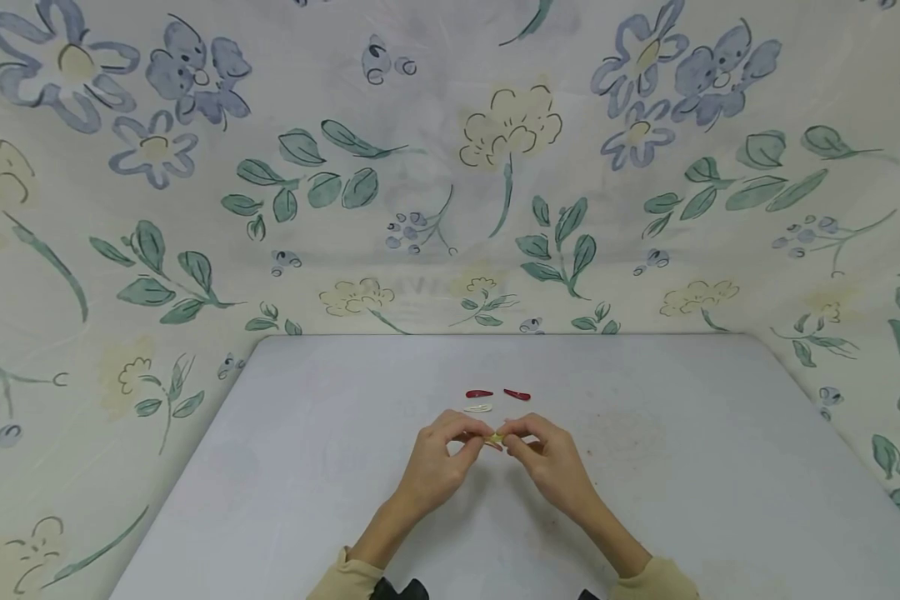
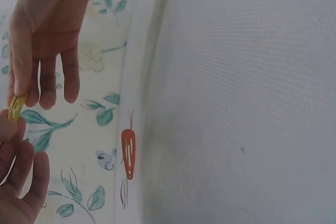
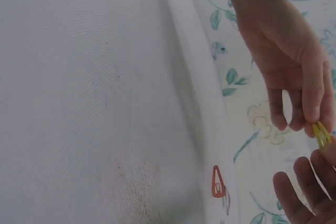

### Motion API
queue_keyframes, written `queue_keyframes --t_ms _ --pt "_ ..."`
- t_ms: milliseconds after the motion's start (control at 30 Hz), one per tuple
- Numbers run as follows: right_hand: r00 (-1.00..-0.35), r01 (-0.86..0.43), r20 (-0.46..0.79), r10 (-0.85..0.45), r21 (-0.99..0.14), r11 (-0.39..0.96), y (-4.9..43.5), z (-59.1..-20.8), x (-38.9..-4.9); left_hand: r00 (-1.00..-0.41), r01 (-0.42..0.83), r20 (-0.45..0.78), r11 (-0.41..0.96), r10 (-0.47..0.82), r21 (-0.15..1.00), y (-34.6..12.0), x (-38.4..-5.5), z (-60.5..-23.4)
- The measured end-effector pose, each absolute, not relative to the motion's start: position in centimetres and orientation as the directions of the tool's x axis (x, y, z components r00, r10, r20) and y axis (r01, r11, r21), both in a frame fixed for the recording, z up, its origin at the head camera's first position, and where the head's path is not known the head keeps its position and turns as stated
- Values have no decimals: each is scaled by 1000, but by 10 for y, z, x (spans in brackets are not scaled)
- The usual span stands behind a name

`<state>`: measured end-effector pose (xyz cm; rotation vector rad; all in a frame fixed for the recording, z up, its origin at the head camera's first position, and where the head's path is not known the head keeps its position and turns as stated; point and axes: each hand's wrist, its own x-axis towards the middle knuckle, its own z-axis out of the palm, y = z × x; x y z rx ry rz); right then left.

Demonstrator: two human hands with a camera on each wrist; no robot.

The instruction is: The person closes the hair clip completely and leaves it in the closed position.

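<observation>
A yellow snap hair clip (image 1: 497,438) is held between both hands, just above the table. My left hand (image 1: 440,462) pinches one end of it between thumb and forefinger. The other end is pinched the same way by my right hand (image 1: 555,467). In the right wrist view the slim bars of the yellow clip (image 3: 321,134) show between the fingertips, which hide its ends. An orange snap clip (image 2: 128,154) lies on the table below the hands, partly covered by the fingers in the head view.
Two dark red clips (image 1: 479,393) (image 1: 517,394) and a white clip (image 1: 478,408) lie on the white table (image 1: 307,417) just beyond the hands. Floral cloth (image 1: 435,292) rises behind the table's far edge and along its sides.
</observation>
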<state>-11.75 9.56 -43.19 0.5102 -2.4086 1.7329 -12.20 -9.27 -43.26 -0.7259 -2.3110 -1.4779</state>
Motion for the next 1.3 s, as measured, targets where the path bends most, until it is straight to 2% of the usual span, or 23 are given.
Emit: queue_keyframes --t_ms 667,933,1100,1300 --pt "-930 -362 329 -163 -895 260 101 -434 -114 -810 586 522 341 268 735 -92 -123 -432" --pt "-911 -412 375 -172 -857 310 105 -434 -119 -796 605 534 367 284 707 -90 -129 -426" --pt "-886 -464 429 -177 -816 345 110 -432 -129 -785 619 536 389 311 682 -86 -139 -421" --pt "-883 -468 436 -175 -795 386 117 -425 -141 -780 626 523 426 345 653 -81 -155 -416"
